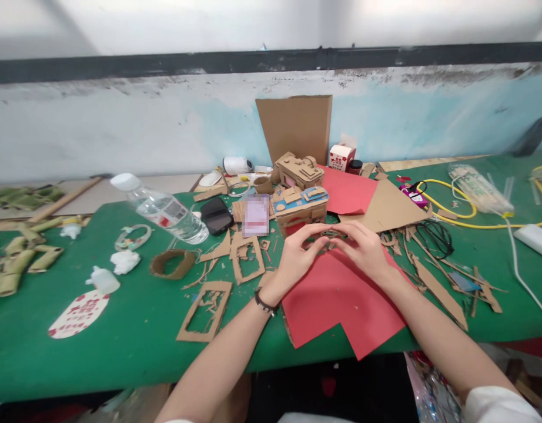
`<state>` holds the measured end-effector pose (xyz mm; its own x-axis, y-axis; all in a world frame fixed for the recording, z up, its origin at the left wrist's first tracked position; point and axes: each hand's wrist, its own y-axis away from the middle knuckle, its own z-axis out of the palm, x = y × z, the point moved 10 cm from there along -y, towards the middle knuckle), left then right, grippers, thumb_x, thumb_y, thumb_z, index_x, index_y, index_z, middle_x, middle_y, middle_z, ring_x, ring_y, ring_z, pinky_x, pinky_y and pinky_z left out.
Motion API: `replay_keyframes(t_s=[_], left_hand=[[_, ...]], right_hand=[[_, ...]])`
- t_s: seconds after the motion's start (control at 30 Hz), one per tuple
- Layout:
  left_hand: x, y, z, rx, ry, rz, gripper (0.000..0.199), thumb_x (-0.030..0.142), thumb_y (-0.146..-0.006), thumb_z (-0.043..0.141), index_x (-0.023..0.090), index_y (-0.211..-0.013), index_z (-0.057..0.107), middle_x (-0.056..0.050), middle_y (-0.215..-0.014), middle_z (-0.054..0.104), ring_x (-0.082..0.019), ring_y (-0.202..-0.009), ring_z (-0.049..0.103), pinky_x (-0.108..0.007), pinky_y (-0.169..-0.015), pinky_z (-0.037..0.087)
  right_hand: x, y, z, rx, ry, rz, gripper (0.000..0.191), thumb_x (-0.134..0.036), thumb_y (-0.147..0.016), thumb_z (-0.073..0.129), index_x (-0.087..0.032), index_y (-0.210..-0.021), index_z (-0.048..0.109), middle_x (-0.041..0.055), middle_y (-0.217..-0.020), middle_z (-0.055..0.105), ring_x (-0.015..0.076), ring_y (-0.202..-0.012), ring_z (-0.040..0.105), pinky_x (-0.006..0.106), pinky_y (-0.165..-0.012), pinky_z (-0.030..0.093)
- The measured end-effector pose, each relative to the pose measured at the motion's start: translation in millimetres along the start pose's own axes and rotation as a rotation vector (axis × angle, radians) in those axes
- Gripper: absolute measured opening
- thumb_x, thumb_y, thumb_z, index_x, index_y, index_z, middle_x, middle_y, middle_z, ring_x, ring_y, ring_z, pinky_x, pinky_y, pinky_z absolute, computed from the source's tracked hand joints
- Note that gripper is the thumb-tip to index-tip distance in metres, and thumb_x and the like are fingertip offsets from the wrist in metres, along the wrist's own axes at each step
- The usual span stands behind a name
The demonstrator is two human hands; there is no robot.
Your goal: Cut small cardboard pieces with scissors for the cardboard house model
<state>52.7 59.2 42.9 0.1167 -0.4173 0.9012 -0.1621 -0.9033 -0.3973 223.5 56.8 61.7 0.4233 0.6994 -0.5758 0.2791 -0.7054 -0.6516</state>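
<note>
Red sheet (345, 296), green tabletop (134, 358), brown cardboard panel (298, 129)

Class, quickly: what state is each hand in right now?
Left hand: curled; whether it holds anything cannot be told.
Right hand: also curled; whether it holds anything cannot be told.

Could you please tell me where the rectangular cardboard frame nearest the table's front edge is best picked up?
I'd pinch the cardboard frame by its left strip, coming from the left. It lies flat, its cut-out seems to leave room for a fingertip inside that strip, and the left forearm crowds its right side.
</note>
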Motion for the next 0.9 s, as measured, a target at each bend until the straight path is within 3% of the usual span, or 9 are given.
replay_keyframes(t_s=[0.1, 0.23, 0.47, 0.67, 0.9], left_hand=[[-2, -2, 0.3, -0.003, 0.096, -0.041, 0.033, 0.040, -0.103, 0.074, 0.021, -0.129, 0.081, -0.012, -0.137, 0.079, -0.027, -0.127, 0.075, -0.036, -0.096, 0.070], [-12, -1, 7.3, -0.044, 0.227, -0.151, 0.043, 0.043, -0.101, 0.076, 0.019, -0.136, 0.078, -0.015, -0.146, 0.074, -0.030, -0.123, 0.077, -0.041, -0.091, 0.073], [1, 1, 1.0, 0.003, -0.033, 0.013, 0.035, 0.037, -0.101, 0.078, 0.022, -0.132, 0.080, -0.012, -0.135, 0.080, -0.027, -0.126, 0.076, -0.040, -0.104, 0.068], [-2, 2, -0.9, 0.026, -0.047, 0.001, 0.036, 0.041, -0.097, 0.083, 0.021, -0.127, 0.081, -0.011, -0.125, 0.083, -0.026, -0.111, 0.081, -0.038, -0.096, 0.069], [6, 1, -1.2, 0.034, 0.018, 0.018, 0.039, 0.038, -0.106, 0.070, 0.024, -0.141, 0.075, -0.013, -0.148, 0.070, -0.026, -0.132, 0.072, -0.036, -0.099, 0.069]], right_hand=[[1, 0, -2, 0.019, -0.026, 0.026, 0.029, -0.039, -0.107, 0.074, -0.030, -0.134, 0.073, 0.0083, -0.124, 0.082, 0.0274, -0.111, 0.080, 0.046, -0.100, 0.068], [2, 0, -5, 0.027, -0.029, 0.035, 0.021, -0.038, -0.108, 0.071, -0.029, -0.127, 0.076, 0.0076, -0.121, 0.083, 0.0269, -0.109, 0.081, 0.046, -0.098, 0.069], [11, 1, -6, 0.047, -0.049, 0.104, 0.024, -0.045, -0.108, 0.071, -0.029, -0.125, 0.076, 0.0088, -0.120, 0.083, 0.0276, -0.103, 0.081, 0.045, -0.090, 0.071], [11, 1, -7, 0.064, -0.084, 0.161, 0.027, -0.047, -0.106, 0.072, -0.028, -0.124, 0.073, 0.0097, -0.119, 0.076, 0.0246, -0.094, 0.078, 0.039, -0.075, 0.069], [7, -2, -2, 0.037, -0.075, 0.101, 0.021, -0.048, -0.107, 0.071, -0.027, -0.108, 0.069, 0.0066, -0.104, 0.075, 0.0241, -0.093, 0.075, 0.037, -0.075, 0.067]])
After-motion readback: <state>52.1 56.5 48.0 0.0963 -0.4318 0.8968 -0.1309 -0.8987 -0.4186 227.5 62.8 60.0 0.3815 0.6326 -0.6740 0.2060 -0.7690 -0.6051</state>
